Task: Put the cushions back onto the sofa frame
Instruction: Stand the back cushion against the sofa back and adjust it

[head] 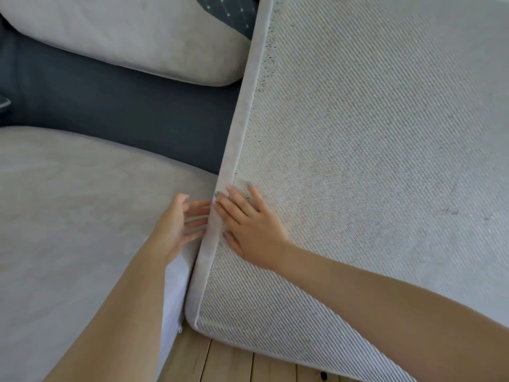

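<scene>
A large grey seat cushion stands tilted up on 1 long side, its ribbed woven underside turned toward the camera and filling the right half of the view, with its lower corner hanging over the wooden floor. The right hand lies flat against that underside just beside the cushion's smooth fabric border, fingers straight and spread, gripping nothing. The left hand is on the other side of the border, fingers extended and relaxed toward it; their tips vanish behind the edge (so whether they touch the far face cannot be told). Just left of the tilted cushion, a 2nd seat cushion lies flat on the dark blue sofa frame, touching the tilted one near the hands, with a small zip pull visible on its front side. A back cushion leans at the rear of the frame, and a strip of bare frame shows between it and the flat cushion. A dark dotted pillow peeks out at the top.
</scene>
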The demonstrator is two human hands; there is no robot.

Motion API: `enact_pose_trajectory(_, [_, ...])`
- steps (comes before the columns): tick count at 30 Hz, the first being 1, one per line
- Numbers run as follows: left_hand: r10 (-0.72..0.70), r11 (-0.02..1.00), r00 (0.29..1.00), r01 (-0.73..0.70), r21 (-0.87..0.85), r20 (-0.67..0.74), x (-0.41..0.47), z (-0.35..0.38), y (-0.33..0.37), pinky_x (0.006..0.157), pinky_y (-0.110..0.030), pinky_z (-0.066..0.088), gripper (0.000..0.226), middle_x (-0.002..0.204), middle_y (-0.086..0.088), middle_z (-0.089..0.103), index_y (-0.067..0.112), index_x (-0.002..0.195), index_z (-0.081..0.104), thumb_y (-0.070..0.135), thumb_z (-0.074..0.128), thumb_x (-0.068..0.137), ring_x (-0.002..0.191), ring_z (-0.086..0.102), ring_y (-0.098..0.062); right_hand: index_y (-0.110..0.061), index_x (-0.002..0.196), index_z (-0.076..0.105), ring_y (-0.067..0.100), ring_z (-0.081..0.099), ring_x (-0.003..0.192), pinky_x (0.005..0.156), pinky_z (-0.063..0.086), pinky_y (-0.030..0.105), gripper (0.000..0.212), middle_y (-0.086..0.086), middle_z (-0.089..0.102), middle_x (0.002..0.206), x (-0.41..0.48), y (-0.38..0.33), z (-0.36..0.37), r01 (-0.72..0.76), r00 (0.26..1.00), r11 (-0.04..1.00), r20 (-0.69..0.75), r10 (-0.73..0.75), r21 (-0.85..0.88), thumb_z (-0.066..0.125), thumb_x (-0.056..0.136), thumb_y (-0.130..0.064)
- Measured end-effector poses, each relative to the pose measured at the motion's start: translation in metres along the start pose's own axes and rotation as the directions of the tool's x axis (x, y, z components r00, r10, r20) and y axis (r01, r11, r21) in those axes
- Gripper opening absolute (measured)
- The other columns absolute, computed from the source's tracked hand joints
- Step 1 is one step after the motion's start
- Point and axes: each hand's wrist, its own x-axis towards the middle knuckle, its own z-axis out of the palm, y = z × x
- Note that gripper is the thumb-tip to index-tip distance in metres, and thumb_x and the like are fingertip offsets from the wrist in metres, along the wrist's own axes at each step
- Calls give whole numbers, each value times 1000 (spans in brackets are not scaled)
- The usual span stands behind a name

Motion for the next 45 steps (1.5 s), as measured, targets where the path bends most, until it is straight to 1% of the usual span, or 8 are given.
enact_pose_trajectory(5, [-16,1000,999,17,-16,38,1,-2,1,78,-33,49,67,103,-5,73,17,105,71,62,22,100,94,66,-18,-19,153,29,29,14,150,121,6,54,56,6,25,160,-27,-15,18,222,975,975,10,-222,-15,24,103,-42])
enact_pose_trajectory(10, [4,994,999,-10,109,51,-3,-1,3,94,-37,49,61,109,-1,73,26,102,72,60,22,101,103,66,-19,-21,149,39,29,23,148,119,14,54,53,6,35,156,-34,-34,8,167,985,986,-50,-166,22,33,100,-41])
enact_pose_trajectory(19, [76,957,997,-82,277,36,0,2,2,90,-41,53,21,106,0,74,24,107,69,37,57,97,96,70,-18,-22,155,21,28,16,150,121,13,52,57,5,24,161,-59,-33,20,137,987,990,-81,-138,-17,32,103,-42])
enact_pose_trajectory(26, [165,853,986,-129,506,-27,7,21,-1,87,-41,53,24,104,-2,63,27,114,54,26,64,92,101,64,-24,-16,155,16,27,16,150,120,14,52,60,3,22,162,-84,-19,23,101,988,993,-114,-108,-66,33,103,-41])
enact_pose_trajectory(28, [162,873,986,-132,469,-25,3,25,1,78,-34,51,38,108,-2,64,21,117,53,38,70,87,96,64,-17,-17,156,15,27,10,151,121,13,51,61,5,16,163,-95,-1,27,138,984,983,-98,-151,-123,32,104,-43])
enact_pose_trajectory(34, [216,751,976,-177,637,16,-10,40,-1,97,-36,45,113,128,5,48,19,136,41,78,78,46,115,51,-15,-15,157,10,27,10,151,119,18,50,62,5,11,164,-120,7,26,179,973,973,-120,-197,-143,26,105,-44])
enact_pose_trajectory(40, [191,670,981,-151,727,27,-9,63,-16,115,-47,29,158,155,-8,15,17,154,-1,67,79,27,144,24,-26,-13,157,13,28,11,151,121,16,51,59,6,15,163,-140,17,35,207,974,969,-68,-218,-137,22,106,-42])
enact_pose_trajectory(45, [196,670,979,-170,723,49,-5,66,-22,119,-50,22,161,159,-8,5,20,153,-17,64,79,32,148,13,-26,-15,157,13,26,7,151,122,2,49,62,5,13,163,-165,29,41,232,968,956,-55,-245,-180,26,104,-45])
